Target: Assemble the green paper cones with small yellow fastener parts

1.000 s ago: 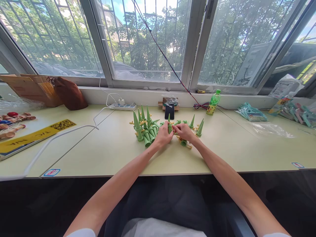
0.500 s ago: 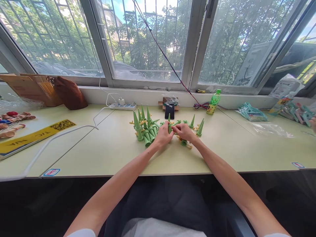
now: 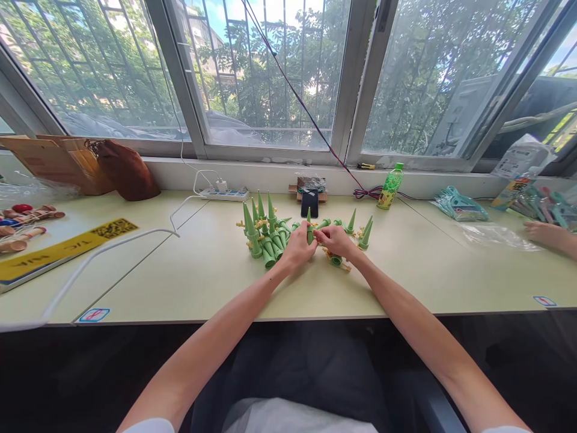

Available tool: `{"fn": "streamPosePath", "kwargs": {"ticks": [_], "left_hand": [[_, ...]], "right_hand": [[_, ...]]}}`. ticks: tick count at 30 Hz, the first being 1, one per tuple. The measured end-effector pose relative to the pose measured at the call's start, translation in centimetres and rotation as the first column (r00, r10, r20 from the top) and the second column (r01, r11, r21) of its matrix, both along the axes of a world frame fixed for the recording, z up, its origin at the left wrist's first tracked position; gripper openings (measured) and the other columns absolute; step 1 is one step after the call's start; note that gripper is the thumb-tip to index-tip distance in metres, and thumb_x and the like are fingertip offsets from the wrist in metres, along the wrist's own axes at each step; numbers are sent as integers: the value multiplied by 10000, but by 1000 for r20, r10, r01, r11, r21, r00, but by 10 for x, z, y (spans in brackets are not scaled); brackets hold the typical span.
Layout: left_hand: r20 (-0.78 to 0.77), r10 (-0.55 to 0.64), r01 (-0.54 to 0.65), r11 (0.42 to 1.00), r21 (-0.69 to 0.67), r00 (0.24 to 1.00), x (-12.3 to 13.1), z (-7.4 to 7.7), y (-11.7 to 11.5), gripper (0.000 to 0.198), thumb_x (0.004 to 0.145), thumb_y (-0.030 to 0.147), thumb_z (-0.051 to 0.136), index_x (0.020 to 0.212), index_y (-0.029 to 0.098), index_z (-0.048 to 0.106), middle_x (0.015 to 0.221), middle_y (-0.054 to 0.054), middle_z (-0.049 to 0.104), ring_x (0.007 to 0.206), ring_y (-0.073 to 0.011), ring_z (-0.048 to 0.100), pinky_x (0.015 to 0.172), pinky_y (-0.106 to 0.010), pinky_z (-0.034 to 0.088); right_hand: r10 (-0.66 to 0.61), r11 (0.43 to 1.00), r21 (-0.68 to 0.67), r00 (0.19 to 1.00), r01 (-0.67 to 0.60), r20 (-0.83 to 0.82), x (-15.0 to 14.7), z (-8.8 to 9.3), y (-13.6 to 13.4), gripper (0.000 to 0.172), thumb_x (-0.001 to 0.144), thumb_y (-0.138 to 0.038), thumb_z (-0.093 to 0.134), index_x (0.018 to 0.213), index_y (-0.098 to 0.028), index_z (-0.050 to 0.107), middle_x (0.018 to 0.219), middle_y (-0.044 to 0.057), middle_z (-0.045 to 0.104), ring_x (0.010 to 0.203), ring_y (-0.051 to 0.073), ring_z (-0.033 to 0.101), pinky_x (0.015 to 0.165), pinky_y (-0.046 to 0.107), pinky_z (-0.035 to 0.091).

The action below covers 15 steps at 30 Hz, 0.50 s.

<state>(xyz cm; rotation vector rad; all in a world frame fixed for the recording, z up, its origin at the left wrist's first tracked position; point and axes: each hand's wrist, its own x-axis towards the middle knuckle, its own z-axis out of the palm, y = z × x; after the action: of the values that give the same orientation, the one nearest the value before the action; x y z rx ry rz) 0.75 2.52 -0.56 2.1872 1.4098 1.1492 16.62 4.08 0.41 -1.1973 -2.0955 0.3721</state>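
Observation:
My left hand (image 3: 298, 246) is closed around an upright green plastic cone (image 3: 309, 220) with a pointed tip. From the other side my right hand (image 3: 338, 239) has its fingers pinched together at the cone's side. Whatever lies between those fingertips is too small and covered to make out. Left of my hands, several green cones (image 3: 253, 243) stand and lie in a cluster, some with small yellow pieces. A few more cones (image 3: 366, 233) stand to the right. A lying green cone (image 3: 335, 260) with yellow pieces is just below my right hand.
Behind the cones are a phone (image 3: 309, 203), a power strip (image 3: 225, 195) and a green bottle (image 3: 390, 187). A white cable (image 3: 108, 242) crosses the table on the left. At the right, another person's hand (image 3: 547, 233) rests near a plastic bag (image 3: 500, 237) and teal clips (image 3: 460, 204).
At the right edge, the other person's hand has reached further in over the table, by the plastic bag. My own hands and the cone show almost no movement.

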Motion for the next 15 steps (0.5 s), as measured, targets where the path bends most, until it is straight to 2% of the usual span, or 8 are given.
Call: {"fn": "streamPosePath", "kwargs": {"ticks": [15], "left_hand": [[-13, -13, 12, 1000, -17, 1000, 0, 2, -3, 331, 822, 233, 576, 1133, 152, 495, 803, -52, 619, 764, -188, 600, 729, -291, 460]], "right_hand": [[20, 1000, 13, 1000, -19, -11, 0, -4, 2, 514, 903, -561, 429, 560, -180, 465, 524, -4, 455, 545, 113, 357, 545, 264, 277]]}}
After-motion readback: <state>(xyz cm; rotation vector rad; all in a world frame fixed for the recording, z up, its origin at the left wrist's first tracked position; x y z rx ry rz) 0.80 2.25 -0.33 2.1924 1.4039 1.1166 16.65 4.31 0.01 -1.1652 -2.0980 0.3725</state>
